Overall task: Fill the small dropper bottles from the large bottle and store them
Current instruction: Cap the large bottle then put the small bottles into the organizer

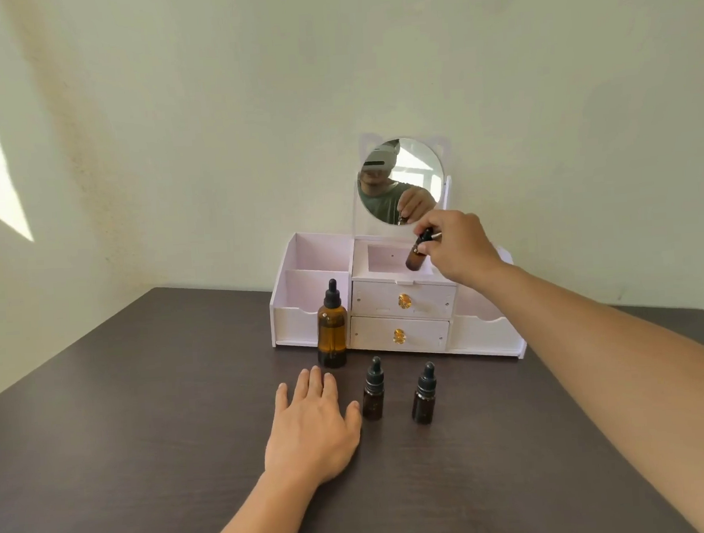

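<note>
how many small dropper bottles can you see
3. Two small dropper bottles stand on the table, one beside the left hand, one to its right. The third is held by the right hand over the organizer's top compartment.

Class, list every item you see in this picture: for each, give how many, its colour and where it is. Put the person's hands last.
large dropper bottle: 1, amber with black cap, upright on the table before the organiser's left part
small dropper bottles on table: 2, dark with black caps, upright side by side, near the left hand
held small dropper bottle: 1, amber with black cap, tilted over the organiser's top middle compartment
organiser: 1, white, at the table's back by the wall
drawers: 2, white with gold knobs, stacked in the organiser's middle
mirror: 1, round, atop the organiser
table: 1, dark brown
left hand: flat on the table
right hand: pinches the held bottle's cap
</note>
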